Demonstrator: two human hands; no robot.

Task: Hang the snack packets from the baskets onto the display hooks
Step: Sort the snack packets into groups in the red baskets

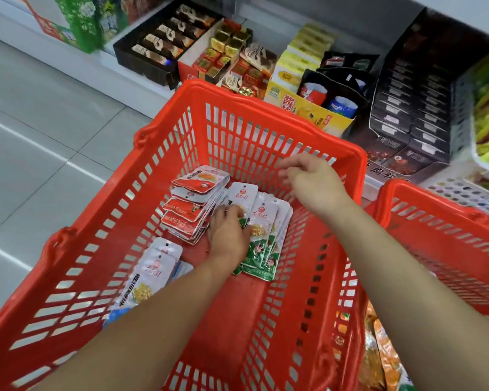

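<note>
A big red basket [164, 153] fills the middle of the head view. On its floor lie three stacks of snack packets: red-and-white ones [194, 203], green-and-white ones [266, 235], and blue-and-white ones [153, 275] leaning on the left wall. My left hand [227, 232] is down on the basket floor, fingers curled onto the left edge of the green stack. My right hand [311, 182] hovers above the basket with loosely bent fingers, holding nothing. No display hooks are in view.
A second red basket [435, 221] stands to the right, with orange packets [384, 354] below it. Behind the baskets a low shelf holds chocolate boxes [167, 43], yellow cartons [302, 57] and dark boxes [415, 108]. Grey tiled floor [40, 122] lies to the left.
</note>
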